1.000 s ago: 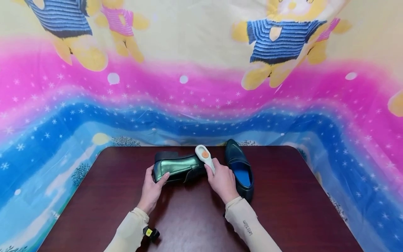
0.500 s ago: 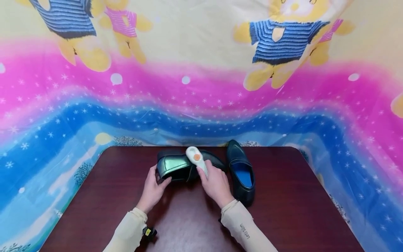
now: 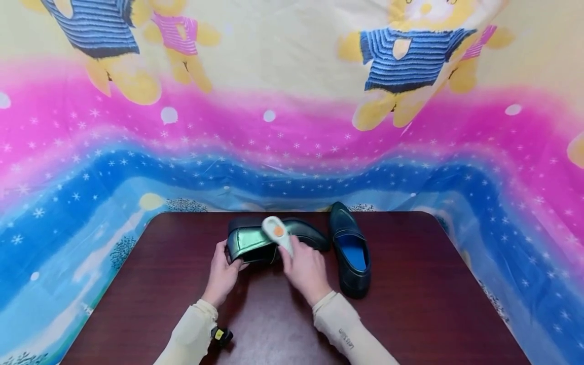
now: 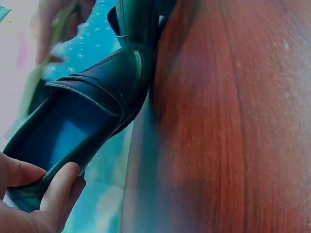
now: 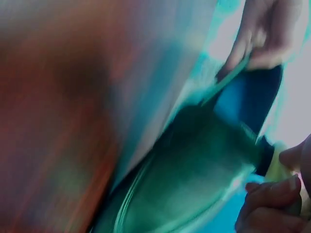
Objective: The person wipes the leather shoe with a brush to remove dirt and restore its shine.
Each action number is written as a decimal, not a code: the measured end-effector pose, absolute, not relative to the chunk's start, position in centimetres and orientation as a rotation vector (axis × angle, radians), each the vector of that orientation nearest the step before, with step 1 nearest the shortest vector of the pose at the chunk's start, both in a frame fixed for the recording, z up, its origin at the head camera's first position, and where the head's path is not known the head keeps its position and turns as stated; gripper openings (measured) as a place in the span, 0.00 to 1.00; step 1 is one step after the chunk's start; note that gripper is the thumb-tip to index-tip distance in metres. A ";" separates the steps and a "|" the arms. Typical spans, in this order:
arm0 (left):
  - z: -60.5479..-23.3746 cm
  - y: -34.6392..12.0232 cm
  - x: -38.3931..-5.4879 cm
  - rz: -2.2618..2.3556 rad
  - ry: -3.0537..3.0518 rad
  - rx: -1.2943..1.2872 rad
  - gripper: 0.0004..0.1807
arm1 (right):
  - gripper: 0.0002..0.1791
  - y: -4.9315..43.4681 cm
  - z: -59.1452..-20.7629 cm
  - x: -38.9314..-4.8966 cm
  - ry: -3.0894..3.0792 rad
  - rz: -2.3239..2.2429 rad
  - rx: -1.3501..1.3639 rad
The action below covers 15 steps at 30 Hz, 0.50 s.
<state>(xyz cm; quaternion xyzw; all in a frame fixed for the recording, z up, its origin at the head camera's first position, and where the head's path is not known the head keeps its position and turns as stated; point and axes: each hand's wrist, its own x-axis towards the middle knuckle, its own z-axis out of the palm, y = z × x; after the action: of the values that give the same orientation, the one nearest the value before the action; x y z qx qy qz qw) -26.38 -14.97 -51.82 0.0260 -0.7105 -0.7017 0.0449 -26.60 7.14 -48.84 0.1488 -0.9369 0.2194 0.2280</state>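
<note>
A dark green-black loafer point(image 3: 246, 243) is tilted on its side near the table's back edge, heel to the left. My left hand point(image 3: 222, 276) pinches the heel end, thumb on the rim and fingers behind; the left wrist view shows the loafer's point(image 4: 116, 90) blue insole. My right hand point(image 3: 306, 268) grips a white-handled brush point(image 3: 275, 230) with an orange disc, its head over the loafer's upper side. The brush's underside is mostly hidden, so contact is hard to tell. A matching loafer point(image 3: 353, 284) stands upright just right of my right hand.
The brown wooden table point(image 3: 410, 294) has its back edge just behind both shoes. A printed cloth backdrop point(image 3: 292, 137) hangs around it. A small black device with a yellow patch point(image 3: 222, 335) sits by my left cuff.
My right hand has carried the brush left along the loafer, from near the toe toward the heel. The held loafer has tilted so its opening shows more. The other loafer stays in place.
</note>
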 end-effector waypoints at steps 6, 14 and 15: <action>-51.5 -14.7 -26.4 -2.143 -2.147 0.070 0.35 | 0.16 10.7 -48.6 -28.0 -2.630 0.635 0.196; -51.0 -14.4 -26.6 -2.068 -2.145 0.125 0.34 | 0.18 11.8 -48.5 -28.4 -2.699 0.704 0.135; -50.9 -14.5 -26.7 -2.059 -2.139 0.132 0.35 | 0.18 11.8 -48.5 -28.4 -2.701 0.718 0.138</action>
<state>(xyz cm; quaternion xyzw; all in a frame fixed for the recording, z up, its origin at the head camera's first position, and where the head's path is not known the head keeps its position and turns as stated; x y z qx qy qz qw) -26.65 -14.46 -50.90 0.0442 -0.7171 -0.6903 0.0848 -28.39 11.85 -48.48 0.0485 -0.9511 0.2528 0.1707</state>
